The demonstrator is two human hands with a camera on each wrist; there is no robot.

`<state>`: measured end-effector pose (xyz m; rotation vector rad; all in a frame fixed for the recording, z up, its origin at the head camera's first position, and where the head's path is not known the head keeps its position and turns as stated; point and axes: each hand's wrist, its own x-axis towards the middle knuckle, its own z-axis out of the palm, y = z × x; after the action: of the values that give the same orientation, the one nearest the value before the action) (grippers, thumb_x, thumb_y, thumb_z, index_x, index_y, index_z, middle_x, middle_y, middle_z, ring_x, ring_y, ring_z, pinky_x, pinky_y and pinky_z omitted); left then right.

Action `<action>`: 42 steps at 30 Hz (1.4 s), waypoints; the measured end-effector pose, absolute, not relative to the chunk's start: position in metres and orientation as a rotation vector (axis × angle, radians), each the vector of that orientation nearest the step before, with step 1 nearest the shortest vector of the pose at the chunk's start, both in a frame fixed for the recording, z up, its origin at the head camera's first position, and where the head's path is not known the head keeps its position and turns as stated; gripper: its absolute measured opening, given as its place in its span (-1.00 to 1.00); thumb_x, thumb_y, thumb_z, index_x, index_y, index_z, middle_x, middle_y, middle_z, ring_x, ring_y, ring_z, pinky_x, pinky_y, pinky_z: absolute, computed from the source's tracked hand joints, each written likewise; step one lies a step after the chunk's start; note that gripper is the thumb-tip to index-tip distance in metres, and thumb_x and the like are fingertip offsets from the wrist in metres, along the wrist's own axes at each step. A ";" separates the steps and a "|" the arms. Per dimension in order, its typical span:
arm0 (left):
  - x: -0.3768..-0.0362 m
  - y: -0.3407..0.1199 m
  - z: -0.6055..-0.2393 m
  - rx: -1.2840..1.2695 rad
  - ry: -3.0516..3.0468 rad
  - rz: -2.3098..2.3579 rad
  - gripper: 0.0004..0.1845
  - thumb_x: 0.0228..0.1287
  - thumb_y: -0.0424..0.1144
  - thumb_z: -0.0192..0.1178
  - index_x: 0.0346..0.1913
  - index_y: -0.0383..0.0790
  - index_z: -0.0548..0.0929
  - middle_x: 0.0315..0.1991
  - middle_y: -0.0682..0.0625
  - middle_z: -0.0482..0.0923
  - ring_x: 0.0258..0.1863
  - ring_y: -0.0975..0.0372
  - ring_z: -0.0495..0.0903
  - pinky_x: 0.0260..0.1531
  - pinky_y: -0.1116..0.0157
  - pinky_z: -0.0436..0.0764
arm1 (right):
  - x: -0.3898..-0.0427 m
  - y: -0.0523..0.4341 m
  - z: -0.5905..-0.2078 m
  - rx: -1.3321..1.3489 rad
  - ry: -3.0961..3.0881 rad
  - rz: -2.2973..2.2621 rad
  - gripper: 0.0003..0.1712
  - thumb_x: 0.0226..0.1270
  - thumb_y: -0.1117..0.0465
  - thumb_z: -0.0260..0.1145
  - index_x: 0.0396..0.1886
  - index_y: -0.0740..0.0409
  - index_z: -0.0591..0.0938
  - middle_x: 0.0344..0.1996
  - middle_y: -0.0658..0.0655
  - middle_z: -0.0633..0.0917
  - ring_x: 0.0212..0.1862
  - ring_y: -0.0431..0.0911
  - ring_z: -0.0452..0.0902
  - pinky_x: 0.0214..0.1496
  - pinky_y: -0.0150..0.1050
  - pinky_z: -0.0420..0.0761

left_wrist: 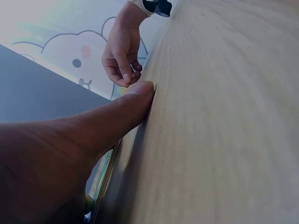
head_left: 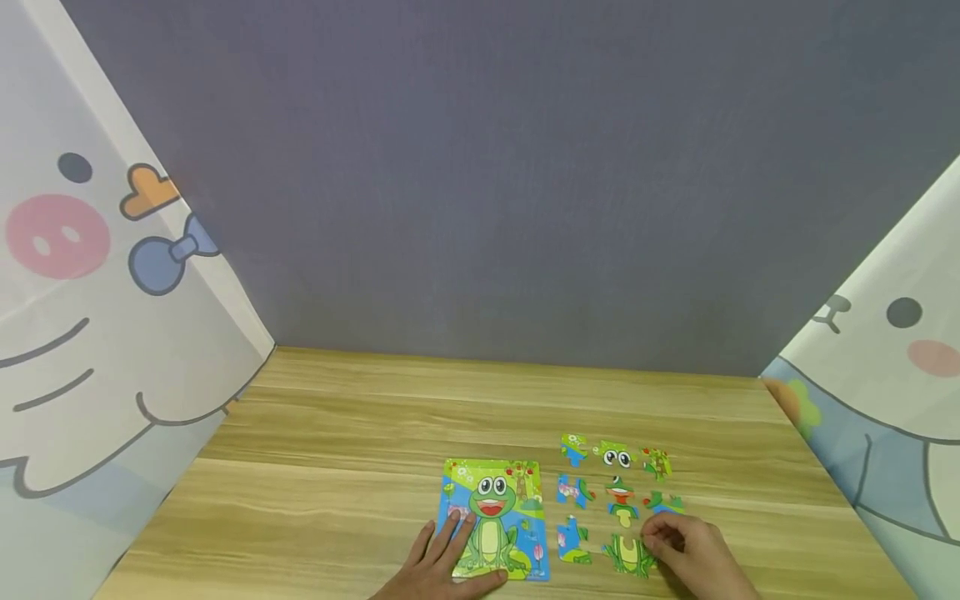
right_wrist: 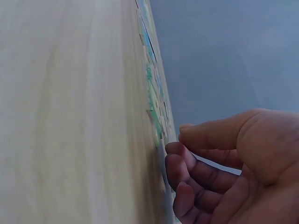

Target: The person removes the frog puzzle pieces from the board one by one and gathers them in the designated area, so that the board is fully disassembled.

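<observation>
A frog picture puzzle board (head_left: 489, 542) lies flat on the table. Spread over its lower left is my left hand (head_left: 442, 562), fingers extended and resting on it. To its right, loose frog puzzle pieces lie in spaced rows, among them an eyes piece (head_left: 617, 455), a mouth piece (head_left: 621, 500) and a belly piece (head_left: 628, 553). Beside the belly piece is my right hand (head_left: 693, 550), fingers loosely bent, with the thumb close to the index finger. Nothing shows between these fingertips in the right wrist view (right_wrist: 219, 163). The hand partly covers a right-side piece (head_left: 666, 502).
The wooden table (head_left: 337, 433) ends at a grey back wall (head_left: 480, 183). Cartoon-printed panels (head_left: 90, 275) stand along the left and right sides. A dark band-like device (left_wrist: 159, 6) sits on the right wrist.
</observation>
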<state>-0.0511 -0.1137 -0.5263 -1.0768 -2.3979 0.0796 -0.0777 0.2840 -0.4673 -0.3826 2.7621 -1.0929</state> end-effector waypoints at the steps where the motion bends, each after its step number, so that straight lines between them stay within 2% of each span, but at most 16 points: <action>1: -0.051 -0.114 -0.526 -1.080 -2.404 0.084 -0.27 0.25 0.50 -0.23 0.47 0.44 0.10 0.37 -0.22 0.36 0.56 -0.02 -0.49 0.44 0.11 -0.70 | -0.078 0.284 -0.466 -0.370 2.768 -1.085 -0.89 0.30 0.15 0.31 -0.33 0.10 0.66 -0.44 -0.13 0.68 -0.43 -0.50 0.45 -0.39 -0.46 0.53; 7: -0.050 -0.114 -0.522 -1.104 -2.433 0.094 -0.29 0.28 0.49 -0.29 0.47 0.44 0.07 0.35 -0.23 0.37 0.54 0.00 -0.57 0.41 0.11 -0.76 | -0.078 0.278 -0.460 -0.356 2.819 -1.067 -0.91 0.29 0.16 0.33 -0.34 0.08 0.66 -0.44 -0.13 0.67 -0.42 -0.50 0.43 -0.38 -0.46 0.51; 14: -0.049 -0.114 -0.518 -1.125 -2.460 0.069 -0.33 0.31 0.45 -0.30 0.46 0.45 0.11 0.34 -0.27 0.37 0.52 0.01 -0.66 0.37 0.14 -0.81 | -0.084 0.256 -0.454 -0.509 2.795 -1.164 -0.93 0.31 0.21 0.31 -0.34 0.11 0.66 -0.45 -0.07 0.69 -0.42 -0.47 0.47 -0.43 -0.45 0.52; 23: -0.049 -0.112 -0.517 -1.135 -2.492 0.042 -0.34 0.32 0.45 -0.33 0.46 0.47 0.09 0.37 -0.27 0.33 0.51 0.04 -0.69 0.34 0.15 -0.84 | -0.092 0.218 -0.448 -0.647 2.746 -1.202 -0.94 0.29 0.21 0.32 -0.35 0.09 0.67 -0.44 -0.05 0.70 -0.41 -0.45 0.47 -0.40 -0.46 0.52; 25: -0.049 -0.111 -0.514 -1.157 -2.536 0.007 -0.35 0.33 0.44 -0.35 0.46 0.48 0.06 0.40 -0.27 0.28 0.52 0.06 -0.65 0.31 0.16 -0.88 | -0.093 0.209 -0.448 -0.677 2.745 -1.203 -0.94 0.29 0.22 0.32 -0.35 0.11 0.67 -0.44 -0.05 0.70 -0.42 -0.45 0.46 -0.40 -0.46 0.53; 29: -0.051 -0.106 -0.506 -1.227 -2.645 -0.093 -0.36 0.36 0.43 -0.39 0.47 0.49 0.01 0.46 -0.29 0.16 0.58 -0.08 -0.16 0.22 0.23 -0.95 | -0.096 0.194 -0.448 -0.681 2.721 -1.192 -0.94 0.28 0.22 0.33 -0.33 0.11 0.68 -0.41 -0.06 0.69 -0.41 -0.46 0.44 -0.38 -0.46 0.52; 31: -0.052 -0.102 -0.504 -1.258 -2.659 -0.111 -0.35 0.36 0.43 -0.41 0.48 0.47 -0.01 0.49 -0.30 0.10 0.56 -0.11 -0.08 0.19 0.24 -0.97 | -0.098 0.186 -0.449 -0.701 2.696 -1.195 -0.95 0.28 0.22 0.33 -0.31 0.11 0.68 -0.40 -0.05 0.69 -0.40 -0.45 0.45 -0.36 -0.46 0.53; 32: -0.053 -0.100 -0.503 -1.270 -2.651 -0.105 -0.34 0.36 0.42 -0.41 0.49 0.44 -0.01 0.50 -0.31 0.07 0.56 -0.12 -0.09 0.19 0.23 -0.97 | -0.099 0.182 -0.450 -0.711 2.684 -1.194 -0.94 0.28 0.23 0.33 -0.30 0.11 0.68 -0.38 -0.05 0.68 -0.39 -0.45 0.45 -0.34 -0.47 0.53; 36: -0.054 -0.090 -0.505 -1.261 -2.544 -0.002 -0.32 0.36 0.42 -0.44 0.50 0.40 -0.01 0.48 -0.32 0.10 0.54 -0.03 -0.55 0.28 0.15 -0.89 | -0.101 0.169 -0.452 -0.746 2.665 -1.182 -0.89 0.26 0.23 0.35 -0.24 0.14 0.68 -0.33 -0.04 0.67 -0.38 -0.45 0.43 -0.34 -0.48 0.51; 40: -0.054 -0.086 -0.508 -1.222 -2.462 0.085 -0.33 0.36 0.42 -0.45 0.50 0.41 -0.01 0.44 -0.32 0.20 0.51 -0.05 -0.60 0.35 0.09 -0.77 | -0.100 0.160 -0.453 -0.714 2.680 -1.131 -0.81 0.24 0.21 0.37 -0.18 0.18 0.68 -0.31 -0.03 0.65 -0.41 -0.44 0.36 -0.40 -0.48 0.46; 42: -0.055 -0.085 -0.508 -1.222 -2.456 0.103 -0.33 0.37 0.41 -0.46 0.50 0.40 -0.02 0.43 -0.31 0.21 0.50 -0.05 -0.65 0.34 0.08 -0.80 | -0.099 0.157 -0.453 -0.696 2.686 -1.100 -0.76 0.22 0.20 0.38 -0.15 0.20 0.68 -0.33 -0.03 0.63 -0.43 -0.43 0.33 -0.42 -0.48 0.43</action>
<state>-0.0546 -0.0851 -0.5085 -1.2220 -2.4557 0.1027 -0.0991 0.1570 -0.4528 -0.6962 2.6861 -1.1001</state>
